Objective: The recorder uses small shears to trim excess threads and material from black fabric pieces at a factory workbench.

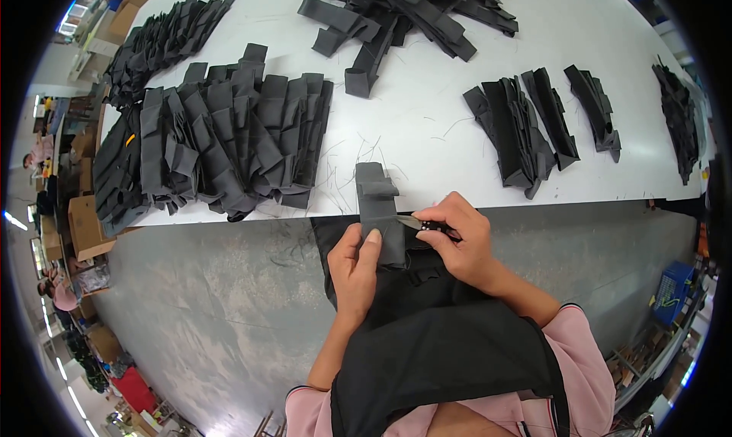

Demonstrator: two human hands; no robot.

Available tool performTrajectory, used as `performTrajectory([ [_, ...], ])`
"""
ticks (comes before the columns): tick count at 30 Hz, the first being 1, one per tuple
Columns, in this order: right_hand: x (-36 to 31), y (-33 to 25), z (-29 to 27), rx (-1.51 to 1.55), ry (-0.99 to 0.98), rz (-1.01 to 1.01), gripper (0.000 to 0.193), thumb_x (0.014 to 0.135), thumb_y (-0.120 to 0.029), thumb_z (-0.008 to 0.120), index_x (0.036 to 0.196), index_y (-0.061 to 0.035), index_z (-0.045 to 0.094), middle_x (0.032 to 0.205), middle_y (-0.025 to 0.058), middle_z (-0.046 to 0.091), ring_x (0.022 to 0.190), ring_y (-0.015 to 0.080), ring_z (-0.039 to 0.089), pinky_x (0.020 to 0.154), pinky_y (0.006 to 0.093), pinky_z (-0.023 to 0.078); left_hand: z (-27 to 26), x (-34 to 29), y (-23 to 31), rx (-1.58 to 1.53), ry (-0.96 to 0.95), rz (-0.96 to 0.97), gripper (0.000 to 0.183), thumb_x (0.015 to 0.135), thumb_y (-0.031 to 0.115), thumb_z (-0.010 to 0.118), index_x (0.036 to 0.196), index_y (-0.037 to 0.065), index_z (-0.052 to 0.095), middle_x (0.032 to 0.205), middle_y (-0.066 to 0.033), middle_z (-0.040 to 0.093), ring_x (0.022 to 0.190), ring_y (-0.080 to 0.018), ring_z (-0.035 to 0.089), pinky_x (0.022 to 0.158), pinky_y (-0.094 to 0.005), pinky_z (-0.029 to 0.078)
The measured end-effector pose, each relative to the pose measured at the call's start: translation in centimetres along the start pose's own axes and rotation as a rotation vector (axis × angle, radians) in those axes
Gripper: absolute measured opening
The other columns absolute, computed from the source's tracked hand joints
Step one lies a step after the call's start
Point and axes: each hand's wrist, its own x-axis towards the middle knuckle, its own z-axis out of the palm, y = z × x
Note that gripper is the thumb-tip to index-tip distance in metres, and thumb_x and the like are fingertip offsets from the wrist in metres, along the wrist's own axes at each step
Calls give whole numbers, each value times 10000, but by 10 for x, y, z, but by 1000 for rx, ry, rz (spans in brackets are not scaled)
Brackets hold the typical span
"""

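Note:
My left hand point(354, 275) pinches a dark grey fabric strip point(378, 208) between thumb and fingers at the table's front edge. A folded flap crosses the strip's upper part, and its far end lies over the tabletop. From the other side, my right hand point(467, 246) is closed around small thread snips point(410, 222) with a black handle. Their metal blades point left and meet the strip's right edge; whether they touch a thread is too small to tell. Loose dark threads lie on the table around the strip.
On the white table point(412, 132), a wide pile of similar strips point(236, 140) covers the left. A loose heap point(404, 18) lies at the back. Smaller bundles point(515, 132) sit to the right, with another bundle point(677, 124) near the right edge. A black apron point(457, 345) covers my lap.

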Motion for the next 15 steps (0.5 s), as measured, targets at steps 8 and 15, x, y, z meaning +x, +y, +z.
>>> performTrajectory([
  [8, 0, -5, -2, -368, 67, -283, 273, 655, -69, 721, 916, -70, 640, 737, 34, 536, 548, 201, 513, 502, 291, 410, 2, 1, 0, 78, 7, 25, 146, 880, 70, 535, 763, -9, 499, 683, 51, 412, 638, -31, 339, 546, -200, 290],
  [15, -2, 1, 1, -323, 70, -261, 275, 669, -7, 711, 933, -50, 649, 731, 69, 566, 578, 205, 541, 510, 291, 433, 6, 1, 2, 33, 11, -9, 141, 878, 76, 552, 781, -22, 523, 671, 42, 431, 632, -32, 353, 540, -204, 300],
])
